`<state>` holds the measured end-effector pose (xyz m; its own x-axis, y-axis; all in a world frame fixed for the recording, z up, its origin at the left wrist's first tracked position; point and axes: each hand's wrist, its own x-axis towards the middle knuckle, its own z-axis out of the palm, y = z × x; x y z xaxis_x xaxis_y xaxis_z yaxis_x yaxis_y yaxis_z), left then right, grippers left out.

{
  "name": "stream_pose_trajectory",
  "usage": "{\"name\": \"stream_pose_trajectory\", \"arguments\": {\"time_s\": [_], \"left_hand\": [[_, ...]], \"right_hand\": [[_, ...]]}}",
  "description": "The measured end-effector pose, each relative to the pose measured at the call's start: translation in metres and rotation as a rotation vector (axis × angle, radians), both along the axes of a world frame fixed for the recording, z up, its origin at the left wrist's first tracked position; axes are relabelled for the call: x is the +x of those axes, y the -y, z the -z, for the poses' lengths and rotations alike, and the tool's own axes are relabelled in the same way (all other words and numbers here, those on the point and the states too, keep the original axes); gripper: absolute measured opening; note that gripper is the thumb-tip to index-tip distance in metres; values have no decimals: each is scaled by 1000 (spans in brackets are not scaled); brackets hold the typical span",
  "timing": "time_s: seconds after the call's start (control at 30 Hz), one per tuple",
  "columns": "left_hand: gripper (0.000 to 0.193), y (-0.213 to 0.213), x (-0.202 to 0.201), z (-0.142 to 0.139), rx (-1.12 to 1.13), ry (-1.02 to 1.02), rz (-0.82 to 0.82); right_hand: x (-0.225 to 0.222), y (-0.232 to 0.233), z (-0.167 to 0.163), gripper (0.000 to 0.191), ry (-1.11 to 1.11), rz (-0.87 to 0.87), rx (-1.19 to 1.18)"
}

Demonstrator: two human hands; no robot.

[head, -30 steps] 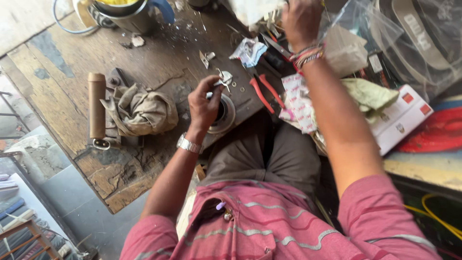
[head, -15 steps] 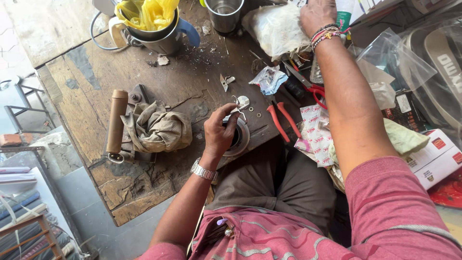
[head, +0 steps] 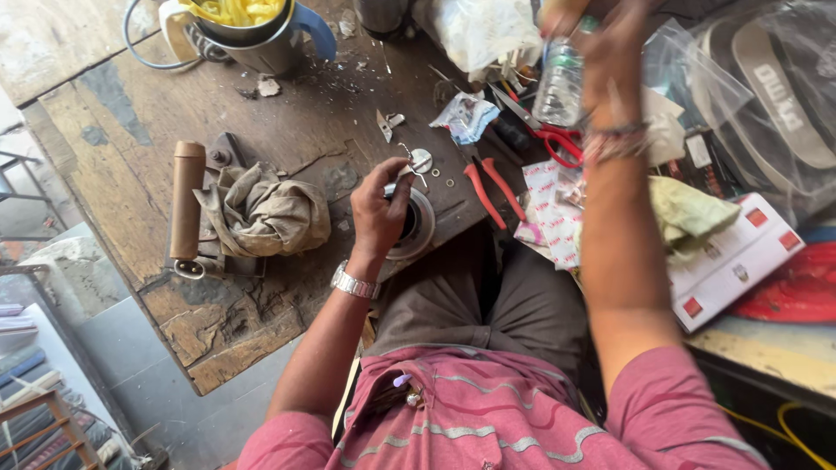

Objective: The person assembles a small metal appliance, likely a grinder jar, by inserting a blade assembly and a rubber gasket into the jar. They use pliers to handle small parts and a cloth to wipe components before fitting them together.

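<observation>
A round metal fitting lies at the bench edge, under the left hand, whose fingers pinch a thin tool. At 1 o'clock, the right hand grips a clear bottle; red pliers lie between

The right hand, which 1 second ago reached among the clutter at the far edge of the bench, has now lifted off it, gripping a clear plastic bottle above the red-handled scissors.
</observation>
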<state>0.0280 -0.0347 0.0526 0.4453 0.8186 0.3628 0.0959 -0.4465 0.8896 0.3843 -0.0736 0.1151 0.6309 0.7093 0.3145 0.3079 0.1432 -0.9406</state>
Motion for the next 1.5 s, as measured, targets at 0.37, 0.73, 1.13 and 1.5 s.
{"name": "stream_pose_trajectory", "arguments": {"time_s": [0.37, 0.73, 1.13, 1.5], "left_hand": [[20, 2, -2, 13, 115, 38, -32], [20, 3, 0, 20, 206, -4, -72], [20, 2, -1, 19, 203, -6, -71], [20, 3, -1, 20, 191, -3, -71]], "right_hand": [[-171, 77, -5, 67, 44, -157, 118], [-201, 72, -20, 67, 447, -65, 60], [-204, 68, -17, 66, 458, -60, 34], [-211, 64, -18, 65, 476, -66, 64]]}}
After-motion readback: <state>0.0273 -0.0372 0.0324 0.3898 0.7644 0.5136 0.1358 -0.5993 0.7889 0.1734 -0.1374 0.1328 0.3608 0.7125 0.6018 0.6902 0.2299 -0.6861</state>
